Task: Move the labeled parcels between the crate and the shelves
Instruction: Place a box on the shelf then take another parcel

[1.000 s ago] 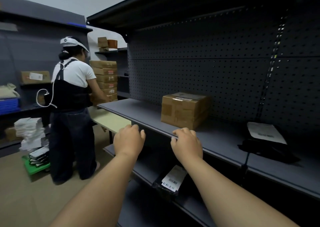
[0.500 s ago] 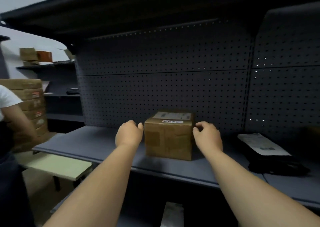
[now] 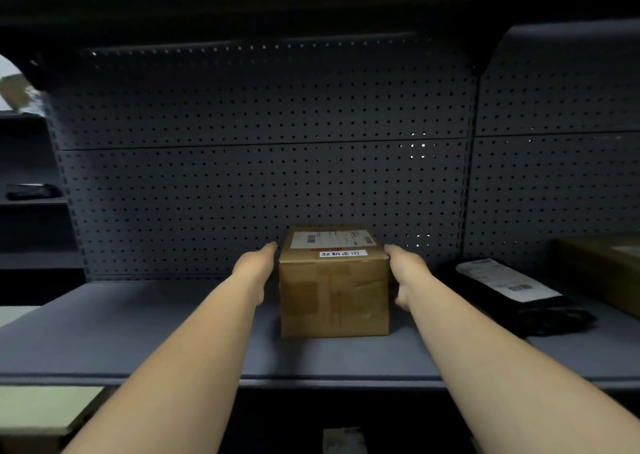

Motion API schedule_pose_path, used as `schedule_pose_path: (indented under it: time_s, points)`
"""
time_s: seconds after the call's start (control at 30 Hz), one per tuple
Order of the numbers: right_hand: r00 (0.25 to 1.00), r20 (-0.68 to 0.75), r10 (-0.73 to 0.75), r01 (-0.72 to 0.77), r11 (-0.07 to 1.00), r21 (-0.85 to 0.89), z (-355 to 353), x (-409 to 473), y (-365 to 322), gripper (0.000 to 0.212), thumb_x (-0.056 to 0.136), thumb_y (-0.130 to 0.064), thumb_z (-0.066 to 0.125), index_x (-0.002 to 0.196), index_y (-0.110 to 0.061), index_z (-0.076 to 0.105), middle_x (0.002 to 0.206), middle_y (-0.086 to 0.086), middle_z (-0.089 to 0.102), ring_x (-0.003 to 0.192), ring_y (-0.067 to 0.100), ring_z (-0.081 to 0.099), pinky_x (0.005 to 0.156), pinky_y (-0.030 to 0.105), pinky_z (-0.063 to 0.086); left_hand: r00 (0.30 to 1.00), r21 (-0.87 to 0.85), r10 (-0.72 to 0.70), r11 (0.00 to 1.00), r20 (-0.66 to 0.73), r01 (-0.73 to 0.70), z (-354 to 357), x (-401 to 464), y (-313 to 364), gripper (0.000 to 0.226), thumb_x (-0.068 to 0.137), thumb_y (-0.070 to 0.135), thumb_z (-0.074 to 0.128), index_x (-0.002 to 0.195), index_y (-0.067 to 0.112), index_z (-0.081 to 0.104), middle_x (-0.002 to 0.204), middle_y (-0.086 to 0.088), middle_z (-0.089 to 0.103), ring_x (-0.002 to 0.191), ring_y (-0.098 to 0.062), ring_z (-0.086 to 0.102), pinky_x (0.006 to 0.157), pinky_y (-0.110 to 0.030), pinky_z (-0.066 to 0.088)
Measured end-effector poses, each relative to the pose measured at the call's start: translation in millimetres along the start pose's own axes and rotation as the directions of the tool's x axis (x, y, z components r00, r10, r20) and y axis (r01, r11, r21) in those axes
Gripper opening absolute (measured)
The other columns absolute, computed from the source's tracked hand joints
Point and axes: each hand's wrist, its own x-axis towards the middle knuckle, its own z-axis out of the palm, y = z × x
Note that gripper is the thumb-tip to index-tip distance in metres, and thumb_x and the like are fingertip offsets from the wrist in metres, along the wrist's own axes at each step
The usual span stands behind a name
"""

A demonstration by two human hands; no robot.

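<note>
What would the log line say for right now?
left hand: flat on box side | right hand: on other side | brown cardboard box: resting on grey metal shelf | black labelled mailer bag: untouched

A brown cardboard parcel (image 3: 334, 296) with a printed label and a handwritten white strip on its top is seen standing on the grey shelf (image 3: 138, 329), close to the perforated back panel (image 3: 242, 183). It is flanked by the left hand (image 3: 255, 270) and the right hand (image 3: 405, 273), each laid with straight fingers against one side of it. A black bagged parcel (image 3: 519, 298) bearing a white label is seen lying to the right, well apart, and the corner of another cardboard box (image 3: 602, 270) is visible at the right edge.
</note>
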Motion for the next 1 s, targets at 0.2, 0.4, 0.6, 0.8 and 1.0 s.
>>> schedule_pose_path:
  time_s: [0.2,0.4,0.6,0.8,1.0]
  points:
    - [1.0,0.017,0.016,-0.016,1.0,0.011,5.3,3.8,3.5,0.026,0.089,-0.041,0.059,0.094,-0.015,0.063,0.093,0.012,0.067,0.085,0.03,0.064,0.077,0.044,0.057,0.994,-0.09,-0.021,0.995,0.105,0.03,4.7,7.1,-1.8,0.037,0.088,0.04,0.059,0.101,0.007,0.064,0.091,-0.015,0.069,0.083,-0.032,0.065,0.075,-0.042,0.056]
    - [1.0,0.015,-0.01,0.01,1.0,0.019,2.5,2.6,7.4,0.026,0.087,-0.037,0.062,0.095,-0.012,0.063,0.091,0.012,0.068,0.081,0.029,0.065,0.068,0.039,0.057,0.994,-0.139,-0.002,0.99,0.108,0.017,4.7,-1.2,-4.3,0.026,0.088,0.035,0.061,0.086,0.009,0.064,0.081,-0.014,0.069,0.074,-0.03,0.066,0.058,-0.034,0.055]
    - [0.998,0.04,-0.042,0.041,0.999,0.012,-3.3,-6.9,8.9,0.021,0.086,-0.035,0.062,0.089,-0.014,0.063,0.093,0.011,0.069,0.087,0.028,0.065,0.081,0.045,0.056,0.995,-0.18,0.092,0.98,0.048,-0.083,2.3,-17.0,-12.1,0.019,0.09,0.034,0.058,0.082,0.018,0.062,0.086,-0.01,0.07,0.081,-0.028,0.066,0.078,-0.041,0.055]
    - [0.99,0.11,-0.085,0.081,0.996,0.033,-16.8,-28.1,12.1,0.017,0.088,-0.027,0.057,0.092,-0.015,0.067,0.089,0.009,0.073,0.083,0.024,0.067,0.071,0.037,0.057,0.978,-0.165,0.206,0.964,-0.027,-0.208,-4.6,-48.7,-24.1,0.009,0.091,0.036,0.055,0.092,0.03,0.062,0.099,-0.004,0.067,0.093,-0.026,0.063,0.077,-0.039,0.052]
    - [0.97,0.161,-0.184,0.18,0.983,0.042,-36.7,-54.5,20.4,0.016,0.09,-0.027,0.057,0.101,-0.02,0.065,0.084,0.003,0.077,0.08,0.019,0.073,0.06,0.029,0.055,0.954,-0.165,0.294,0.939,-0.064,-0.3,-4.3,-88.6,-34.7,0.011,0.094,0.031,0.051,0.101,0.031,0.06,0.101,0.004,0.063,0.094,-0.019,0.059,0.074,-0.036,0.053]
